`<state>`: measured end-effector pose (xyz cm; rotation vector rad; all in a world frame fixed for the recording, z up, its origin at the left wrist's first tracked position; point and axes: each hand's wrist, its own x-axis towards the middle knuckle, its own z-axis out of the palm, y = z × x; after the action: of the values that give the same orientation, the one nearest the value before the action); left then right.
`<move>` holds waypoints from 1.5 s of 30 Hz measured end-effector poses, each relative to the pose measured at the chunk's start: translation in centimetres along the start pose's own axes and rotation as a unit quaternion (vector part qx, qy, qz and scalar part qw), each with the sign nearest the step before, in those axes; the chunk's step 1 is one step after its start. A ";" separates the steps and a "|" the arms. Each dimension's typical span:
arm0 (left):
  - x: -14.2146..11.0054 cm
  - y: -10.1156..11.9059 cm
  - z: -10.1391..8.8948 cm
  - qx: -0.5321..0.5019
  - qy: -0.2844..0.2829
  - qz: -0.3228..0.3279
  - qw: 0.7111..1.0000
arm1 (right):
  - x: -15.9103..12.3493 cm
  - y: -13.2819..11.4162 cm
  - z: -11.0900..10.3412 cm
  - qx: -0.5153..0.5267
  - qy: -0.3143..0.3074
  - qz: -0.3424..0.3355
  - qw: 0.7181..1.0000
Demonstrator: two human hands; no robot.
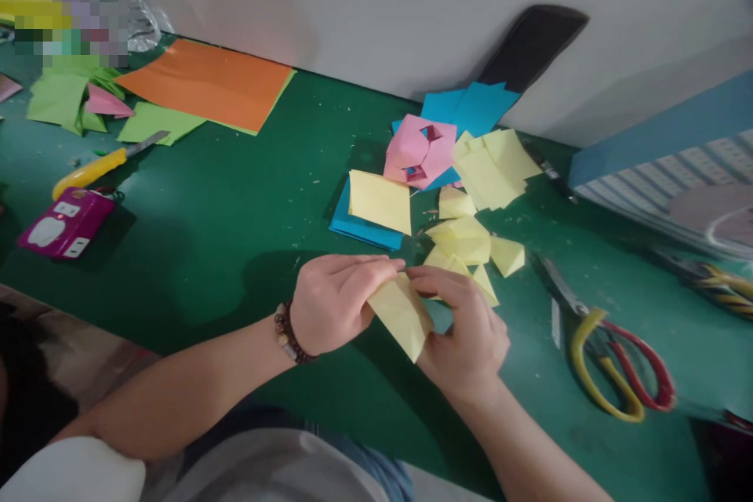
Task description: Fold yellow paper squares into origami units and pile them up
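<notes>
A pale yellow sheet of paper (401, 314), partly folded, is held between my two hands above the table. My left hand (338, 298) grips its upper left side, fingers closed. On the opposite side my right hand (464, 321) pinches the paper, with a gap between thumb and forefinger. Just beyond lie folded yellow paper pieces (464, 239). A yellow square (381, 200) rests on a blue paper stack (365, 232). Farther back sits a pink folded paper shape (420, 149), with loose yellow sheets (494, 169) beside it and blue sheets (471, 108) behind.
Scissors (612, 361) with red and yellow handles lie at right, near pliers (706, 271) and a blue striped box (671, 165). At left are a yellow-handled cutter (94, 170), a purple power socket (67, 223), orange paper (212, 82) and green sheets (59, 98). A wall borders the back.
</notes>
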<state>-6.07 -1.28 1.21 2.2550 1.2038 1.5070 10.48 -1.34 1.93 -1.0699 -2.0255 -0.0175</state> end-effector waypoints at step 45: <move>0.2 0.2 -0.4 -0.079 -0.236 -0.198 0.948 | 0.6 1.1 -1.1 -0.056 -0.071 -0.075 0.993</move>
<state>-6.23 -1.38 1.64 1.9557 1.2310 0.8216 11.82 -0.57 2.72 -1.0096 -2.2520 -0.1371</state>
